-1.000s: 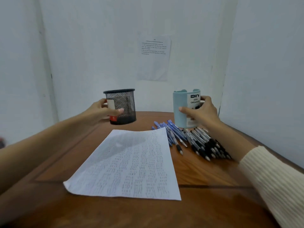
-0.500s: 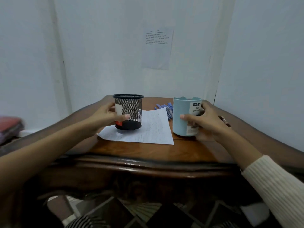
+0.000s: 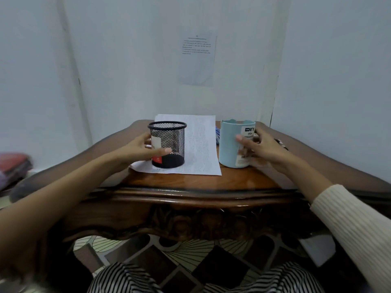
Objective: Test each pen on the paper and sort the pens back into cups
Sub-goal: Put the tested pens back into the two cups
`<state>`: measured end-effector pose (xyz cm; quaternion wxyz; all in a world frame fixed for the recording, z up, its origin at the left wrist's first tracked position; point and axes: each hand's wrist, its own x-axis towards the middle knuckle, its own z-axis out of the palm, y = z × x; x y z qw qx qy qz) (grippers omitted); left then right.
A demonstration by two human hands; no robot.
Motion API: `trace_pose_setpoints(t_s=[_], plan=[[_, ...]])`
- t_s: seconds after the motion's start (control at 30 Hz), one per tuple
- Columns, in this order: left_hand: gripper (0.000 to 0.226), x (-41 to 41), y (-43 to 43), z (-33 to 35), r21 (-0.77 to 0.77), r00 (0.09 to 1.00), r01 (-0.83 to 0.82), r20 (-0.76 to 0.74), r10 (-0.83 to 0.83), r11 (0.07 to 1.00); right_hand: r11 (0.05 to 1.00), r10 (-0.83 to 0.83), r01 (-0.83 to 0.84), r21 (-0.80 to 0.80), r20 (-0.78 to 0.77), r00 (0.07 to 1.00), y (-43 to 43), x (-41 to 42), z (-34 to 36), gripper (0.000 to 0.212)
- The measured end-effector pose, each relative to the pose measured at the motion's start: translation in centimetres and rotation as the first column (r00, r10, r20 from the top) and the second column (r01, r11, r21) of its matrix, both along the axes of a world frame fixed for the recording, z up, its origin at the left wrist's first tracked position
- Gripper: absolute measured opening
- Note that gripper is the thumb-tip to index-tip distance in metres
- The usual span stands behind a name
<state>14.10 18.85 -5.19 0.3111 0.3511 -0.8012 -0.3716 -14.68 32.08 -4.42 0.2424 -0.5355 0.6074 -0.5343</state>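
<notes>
Dim, cool, even light; wide-angle bending and blur at the edges

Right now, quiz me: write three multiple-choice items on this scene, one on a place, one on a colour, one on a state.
1. The mesh cup stands on: A the paper; B the floor; C a book.
2. The right cup is: A red; B yellow; C light blue.
3. The mesh cup is: A tipped over; B upright, held by the left hand; C upside down.

Key:
1 A: its base sits on the sheet's near left corner.
2 C: its wall is pale blue beside the right hand.
3 B: its rim faces up and the thumb is curled across its front.
</notes>
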Motion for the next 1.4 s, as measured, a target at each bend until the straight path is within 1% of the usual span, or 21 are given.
trace_pose_setpoints(t_s=[0.07, 0.13, 0.17, 0.23, 0.33, 0.4, 0.47, 0.5, 0.57, 0.63, 0.77, 0.83, 0.9, 0.97, 1.03, 1.07, 1.13, 1.2, 1.23, 1.33, 1.4], plan=[[0.118, 0.0, 0.1, 1.1, 0.004, 1.000, 0.006, -0.029, -0.006, 1.000, 0.999, 0.014, -0.011, 0.039, -0.063, 0.998, 0.4, -0.6, 0.6, 0.073], [0.121, -0.3, 0.0, 2.5, -0.045, 0.990, -0.071, -0.123, 0.065, 0.996, 0.999, 0.004, -0.001, 0.033, -0.106, 0.994, 0.7, -1.1, 1.3, 0.083], [0.115, -0.7, -0.1, 3.3, -0.084, 0.978, -0.120, -0.180, 0.104, 0.989, 0.999, -0.009, 0.013, 0.032, -0.123, 0.992, 0.6, -1.5, 1.6, 0.084], [0.095, -1.8, -0.3, 5.1, -0.190, 0.947, -0.193, -0.293, 0.132, 0.963, 0.999, -0.038, 0.041, 0.024, -0.121, 0.992, 0.4, -2.0, 2.3, 0.080], [0.066, -4.0, -0.2, 8.4, -0.381, 0.915, -0.264, -0.389, 0.105, 0.886, 0.996, -0.079, 0.082, 0.019, -0.124, 0.989, -0.2, -3.3, 3.3, 0.072], [0.040, -6.0, 0.6, 10.7, -0.508, 0.924, -0.273, -0.374, 0.076, 0.817, 0.991, -0.125, 0.130, 0.018, -0.178, 0.976, -0.7, -4.3, 3.9, 0.063], [0.027, -8.5, 1.4, 12.7, -0.586, 0.965, -0.205, -0.257, 0.060, 0.784, 0.984, -0.166, 0.176, 0.027, -0.207, 0.964, -1.2, -5.3, 4.5, 0.054], [0.025, -10.0, 1.6, 13.5, -0.589, 0.985, -0.139, -0.166, 0.050, 0.796, 0.982, -0.177, 0.187, 0.025, -0.208, 0.962, -1.6, -5.9, 4.7, 0.048], [0.026, -13.0, 1.5, 14.4, -0.522, 1.000, -0.005, 0.022, 0.019, 0.853, 0.976, -0.204, 0.215, 0.029, -0.212, 0.956, -2.4, -7.2, 5.0, 0.039], [0.028, -16.0, 0.6, 14.5, -0.417, 0.989, 0.058, 0.147, 0.004, 0.907, 0.969, -0.227, 0.242, 0.043, -0.225, 0.948, -3.3, -8.3, 5.1, 0.040], [0.032, -20.9, -2.3, 13.3, -0.232, 0.971, 0.080, 0.238, -0.023, 0.969, 0.939, -0.270, 0.314, 0.139, -0.265, 0.926, -5.3, -10.6, 4.7, 0.050], [0.036, -22.8, -3.8, 12.5, -0.148, 0.954, 0.082, 0.298, -0.035, 0.986, 0.907, -0.291, 0.364, 0.213, -0.311, 0.905, -6.3, -11.7, 4.3, 0.060], [0.039, -24.1, -5.0, 11.8, -0.066, 0.928, 0.057, 0.370, -0.028, 0.996, 0.863, -0.274, 0.401, 0.308, -0.383, 0.882, -7.2, -12.6, 4.2, 0.072], [0.042, -25.1, -6.1, 11.0, 0.010, 0.868, 0.021, 0.497, -0.023, 1.000, 0.822, -0.241, 0.424, 0.380, -0.443, 0.863, -7.8, -13.2, 4.1, 0.074], [0.048, -25.8, -6.9, 9.9, 0.062, 0.753, -0.011, 0.657, -0.033, 0.998, 0.797, -0.194, 0.422, 0.431, -0.479, 0.856, -8.4, -13.4, 3.7, 0.070], [0.049, -26.2, -7.3, 9.1, 0.095, 0.707, -0.023, 0.705, -0.051, 0.995, 0.791, -0.181, 0.418, 0.447, -0.482, 0.857, -8.7, -13.5, 3.5, 0.070], [0.045, -27.0, -7.6, 7.8, 0.152, 0.670, -0.029, 0.737, -0.094, 0.988, 0.790, -0.160, 0.409, 0.457, -0.490, 0.857, -9.5, -13.6, 3.1, 0.070], [0.034, -27.8, -7.8, 7.1, 0.157, 0.661, -0.025, 0.744, -0.102, 0.987, 0.787, -0.142, 0.405, 0.466, -0.502, 0.853, -10.0, -13.9, 3.2, 0.069], [0.032, -28.0, -7.8, 7.1, 0.153, 0.662, -0.027, 0.743, -0.097, 0.988, 0.786, -0.140, 0.398, 0.473, -0.491, 0.860, -10.1, -14.0, 3.3, 0.069], [0.034, -28.5, -8.3, 7.3, 0.151, 0.700, -0.026, 0.708, -0.090, 0.988, 0.791, -0.147, 0.386, 0.475, -0.466, 0.873, -10.2, -14.8, 3.6, 0.070], [0.048, -29.0, -9.0, 6.9, 0.148, 0.707, -0.055, 0.704, -0.066, 0.988, 0.776, -0.150, 0.412, 0.477, -0.495, 0.856, -10.3, -15.5, 3.7, 0.066]])
